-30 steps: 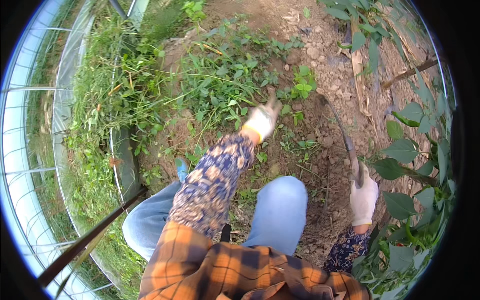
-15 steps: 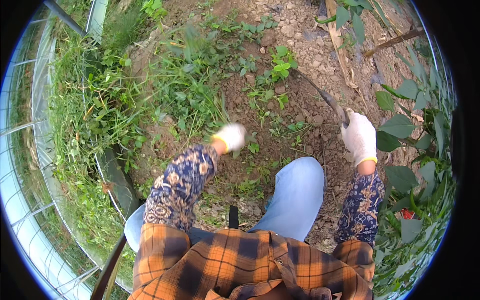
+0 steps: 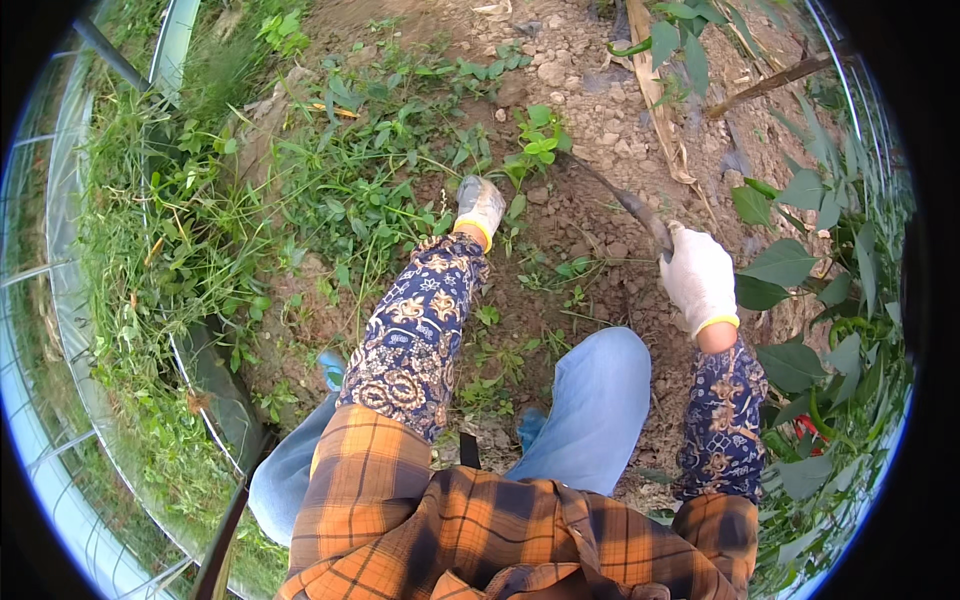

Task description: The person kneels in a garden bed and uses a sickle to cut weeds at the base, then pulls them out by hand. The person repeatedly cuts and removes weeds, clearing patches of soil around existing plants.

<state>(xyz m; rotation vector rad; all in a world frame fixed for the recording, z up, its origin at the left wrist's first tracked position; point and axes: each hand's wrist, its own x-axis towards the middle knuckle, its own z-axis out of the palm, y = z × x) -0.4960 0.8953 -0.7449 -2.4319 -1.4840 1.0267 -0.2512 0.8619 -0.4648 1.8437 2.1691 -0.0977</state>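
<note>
My right hand (image 3: 697,278), in a white glove with a yellow cuff, is closed round the handle end of a sickle (image 3: 632,205). Its dark, thin blade slants up and left, with the tip by a small broad-leaved plant (image 3: 541,148). My left hand (image 3: 480,208), gloved alike with greyish fingers, reaches in at the right edge of a patch of low green weeds (image 3: 375,195). Its fingers look curled on the weeds, though the fingertips are partly hidden.
Brown, crumbly soil (image 3: 620,130) lies ahead, with a dry stalk strip (image 3: 655,95) on it. Leafy pepper-like plants (image 3: 790,262) stand close on the right. Thick grass (image 3: 140,230) and a plastic sheet wall (image 3: 65,290) line the left. My bent knee (image 3: 600,380) is between my arms.
My left hand has moved forward and slightly right, from over bare soil to the weeds. My right hand still holds the sickle, nearly unmoved, while the whole view has shifted a little.
</note>
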